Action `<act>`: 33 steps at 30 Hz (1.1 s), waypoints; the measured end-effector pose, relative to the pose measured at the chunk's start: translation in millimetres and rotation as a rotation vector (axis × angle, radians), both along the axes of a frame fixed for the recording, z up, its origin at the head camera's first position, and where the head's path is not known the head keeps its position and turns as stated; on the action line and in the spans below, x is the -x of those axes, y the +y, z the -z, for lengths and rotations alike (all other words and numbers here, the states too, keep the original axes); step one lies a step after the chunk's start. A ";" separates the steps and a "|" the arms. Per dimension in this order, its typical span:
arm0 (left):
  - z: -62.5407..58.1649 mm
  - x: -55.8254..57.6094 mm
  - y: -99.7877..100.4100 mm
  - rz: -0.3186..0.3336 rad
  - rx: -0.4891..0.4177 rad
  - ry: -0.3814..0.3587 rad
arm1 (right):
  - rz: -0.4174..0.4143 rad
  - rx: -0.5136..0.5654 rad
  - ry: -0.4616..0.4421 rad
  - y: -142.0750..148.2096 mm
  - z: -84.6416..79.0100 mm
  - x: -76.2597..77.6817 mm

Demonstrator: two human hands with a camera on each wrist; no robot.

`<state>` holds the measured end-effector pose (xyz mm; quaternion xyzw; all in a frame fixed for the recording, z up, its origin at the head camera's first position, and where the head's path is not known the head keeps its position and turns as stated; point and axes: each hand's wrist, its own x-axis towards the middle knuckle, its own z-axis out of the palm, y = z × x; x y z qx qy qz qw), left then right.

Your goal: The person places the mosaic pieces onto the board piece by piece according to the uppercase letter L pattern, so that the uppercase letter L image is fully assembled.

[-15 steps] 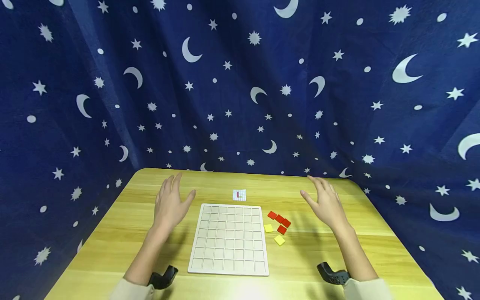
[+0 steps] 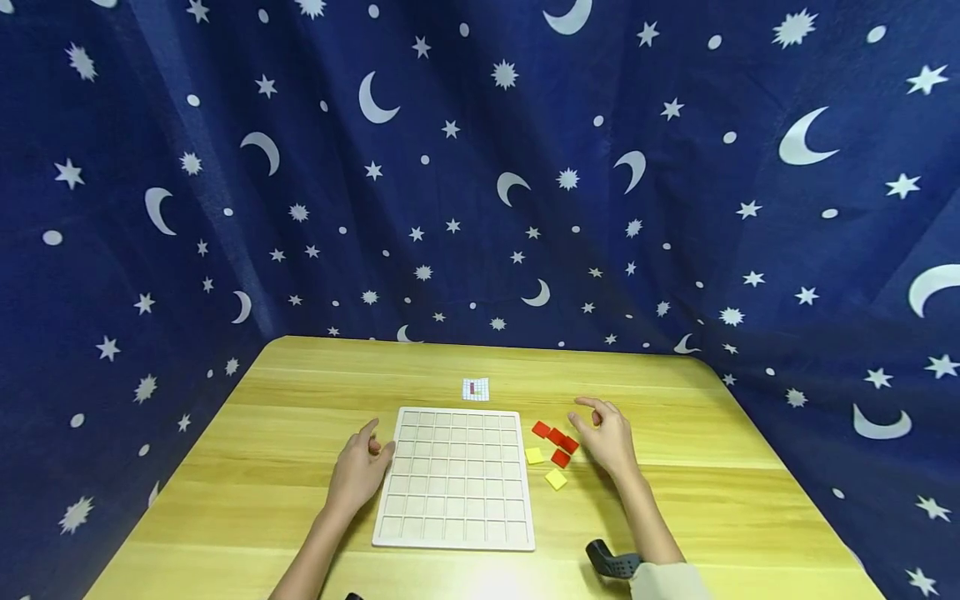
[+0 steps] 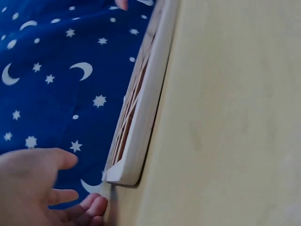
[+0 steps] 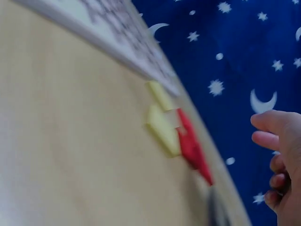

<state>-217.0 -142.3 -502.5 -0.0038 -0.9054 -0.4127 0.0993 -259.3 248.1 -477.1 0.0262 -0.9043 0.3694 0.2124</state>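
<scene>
A white grid board with square cells lies on the table in the head view. My left hand is at its left edge, thumb close to the rim and fingers loosely bent. In the left wrist view this hand shows nothing between thumb and fingers. To the board's right lie several red tiles and two yellow tiles. Just right of the red ones hovers my right hand, thumb and index finger apart. The right wrist view shows that hand holding nothing, its other fingers curled in.
A small card with a printed grid and coloured marks lies behind the board. The wooden table reaches back to a dark blue curtain with moons and stars. A black wrist mount sits by the right sleeve.
Both hands have come inward and lower: the left toward the board's left edge, the right toward the red tiles. Their fingers are more bent than before. Board and tiles have stayed in place.
</scene>
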 end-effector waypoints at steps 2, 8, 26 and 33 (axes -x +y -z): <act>9.4 -0.1 -1.1 0.010 0.021 -0.002 | 0.011 0.035 -0.029 -3.2 10.0 0.6; 20.7 -3.7 -3.7 0.025 0.073 0.056 | -0.016 0.037 -0.094 -13.4 35.6 1.6; 25.3 -2.7 -7.3 0.026 0.161 0.190 | -0.012 -0.142 -0.054 -31.8 46.9 8.1; 29.5 -2.3 -6.4 0.058 0.173 0.204 | -0.038 -0.147 0.037 -31.8 46.0 7.6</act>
